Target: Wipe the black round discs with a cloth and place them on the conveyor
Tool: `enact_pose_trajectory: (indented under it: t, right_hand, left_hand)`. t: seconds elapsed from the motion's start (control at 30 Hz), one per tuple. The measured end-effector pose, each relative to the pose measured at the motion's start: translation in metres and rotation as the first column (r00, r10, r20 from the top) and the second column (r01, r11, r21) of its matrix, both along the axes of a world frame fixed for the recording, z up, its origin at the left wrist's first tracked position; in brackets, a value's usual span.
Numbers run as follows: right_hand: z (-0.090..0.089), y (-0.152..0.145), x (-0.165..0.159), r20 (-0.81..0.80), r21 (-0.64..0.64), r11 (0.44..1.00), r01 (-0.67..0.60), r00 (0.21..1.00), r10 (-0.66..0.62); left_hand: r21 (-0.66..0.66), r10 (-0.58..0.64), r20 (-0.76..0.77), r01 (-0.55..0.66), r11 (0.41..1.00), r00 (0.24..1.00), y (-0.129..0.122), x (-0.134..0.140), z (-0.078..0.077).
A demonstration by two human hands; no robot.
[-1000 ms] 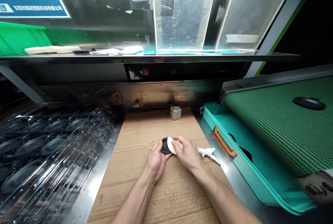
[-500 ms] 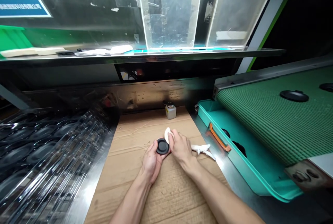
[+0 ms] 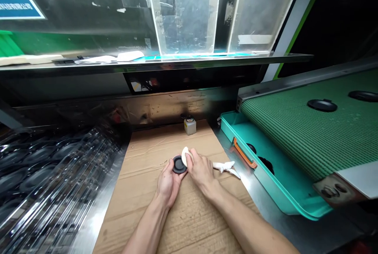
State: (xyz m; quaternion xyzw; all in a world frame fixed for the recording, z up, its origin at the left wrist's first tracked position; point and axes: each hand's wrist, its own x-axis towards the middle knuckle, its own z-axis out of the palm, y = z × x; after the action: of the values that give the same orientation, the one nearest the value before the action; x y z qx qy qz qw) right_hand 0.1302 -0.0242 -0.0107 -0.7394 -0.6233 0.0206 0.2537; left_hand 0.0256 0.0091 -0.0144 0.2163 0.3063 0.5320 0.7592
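Observation:
Low over the cardboard sheet (image 3: 141, 191), my left hand (image 3: 169, 185) grips a round black plastic part (image 3: 178, 164) by its edge, its recessed face up. My right hand (image 3: 202, 171) is closed on a white pad (image 3: 185, 156), pinched between thumb and fingers. The pad overlaps the right edge of the black part; whether it presses on the face I cannot tell. Just right of my right hand shows a knotted white cloth (image 3: 226, 166); whether it joins the pad is hidden by the hand.
A small bottle (image 3: 190, 125) stands at the cardboard's back edge. On the left are clear trays (image 3: 73, 183) of black parts. A teal bin (image 3: 288, 203) sits under the green conveyor belt (image 3: 295, 136), which carries black lid-like parts (image 3: 321, 105). A metal shelf (image 3: 177, 64) crosses above.
The whole view has shifted, so things appear farther left. The white pad now overlaps the right edge of the black part more. Both hands keep their hold.

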Motion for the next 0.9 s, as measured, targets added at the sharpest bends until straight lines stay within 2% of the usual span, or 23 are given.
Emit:
enact_pose_trajectory:
  t: [0.17,0.27,0.3,0.37,0.47,0.57,0.7,0.77,0.83,0.9]
  right_hand:
    - [-0.002,0.003,0.004,-0.092,0.009,0.997,-0.083,0.992,0.083]
    - [-0.002,0.015,0.027,-0.281,0.030,0.996,0.082,0.957,-0.071]
    - [-0.001,0.019,0.036,-0.369,0.061,0.991,0.121,0.925,-0.090]
    - [-0.001,0.023,0.049,-0.525,0.134,0.983,0.122,0.850,-0.034]
    - [-0.002,0.018,0.052,-0.649,0.186,0.981,-0.047,0.744,0.159]
    - [-0.001,0.012,0.045,-0.685,0.125,0.958,-0.257,0.677,0.271]
    - [0.002,0.009,0.039,-0.693,0.102,0.938,-0.333,0.652,0.307]
    - [0.006,0.009,0.042,-0.682,0.088,0.908,-0.409,0.640,0.354]
    - [0.010,0.009,0.046,-0.638,0.025,0.898,-0.438,0.685,0.352]
    - [0.014,0.008,0.048,-0.568,0.002,0.940,-0.341,0.773,0.281]
  left_hand:
    - [-0.015,-0.073,0.024,0.073,0.997,0.997,-0.001,-0.001,0.000]
    - [0.006,-0.062,0.012,0.062,0.998,0.998,-0.001,-0.002,0.000]
    - [0.001,-0.065,0.009,0.065,0.998,0.998,0.000,-0.002,-0.001]
    - [-0.016,-0.081,0.019,0.081,0.997,0.997,0.001,-0.003,-0.001]
    - [-0.022,-0.065,0.053,0.067,0.998,0.996,0.003,-0.003,-0.003]
    - [-0.012,-0.074,0.047,0.074,0.997,0.996,0.002,-0.002,-0.002]
    - [0.018,-0.110,-0.037,0.111,0.994,0.993,-0.004,0.000,0.002]
    - [0.020,-0.116,-0.048,0.117,0.993,0.992,-0.005,0.001,0.003]
    - [0.022,-0.127,-0.045,0.128,0.991,0.991,-0.006,0.001,0.003]
    - [0.030,-0.137,-0.058,0.139,0.990,0.989,-0.004,0.002,0.003]
